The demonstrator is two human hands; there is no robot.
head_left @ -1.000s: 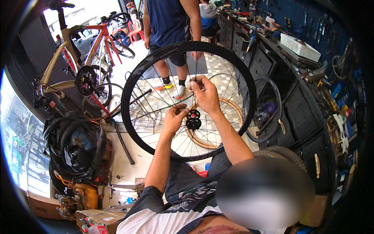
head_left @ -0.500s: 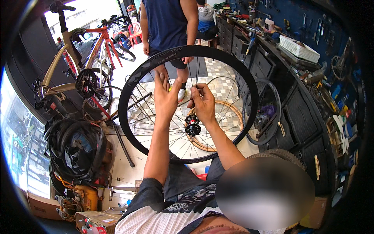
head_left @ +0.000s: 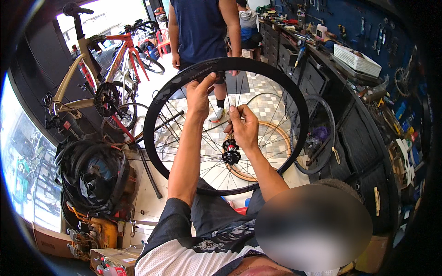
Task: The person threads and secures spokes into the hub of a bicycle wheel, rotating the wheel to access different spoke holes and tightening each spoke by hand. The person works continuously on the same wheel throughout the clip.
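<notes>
A black deep-rimmed bicycle wheel (head_left: 303, 120) stands in front of me, tilted, above my lap. My left hand (head_left: 200, 95) grips its rim near the top, thumb lying over the rim's inner side and fingers mostly hidden behind it. Inside the wheel, my right hand (head_left: 244, 125) pinches a thin dark spoke (head_left: 236, 92) between thumb and fingers, a little above the hub. That black hub (head_left: 231, 152) has a red section, and many spokes run from it to the rim.
A person (head_left: 200, 32) in a dark sleeveless top stands just beyond the wheel. Bicycles (head_left: 108, 94) and coiled black tyres (head_left: 92, 175) are at left. A tan-edged ring (head_left: 248, 177) lies on the floor behind the wheel. Right, dark drawers (head_left: 352, 142) run beneath a cluttered bench with a white basket (head_left: 357, 60).
My left hand has gone from open fingers inside the wheel up onto the rim and closed there. My right hand stays at the spokes. The whole view has shifted slightly.
</notes>
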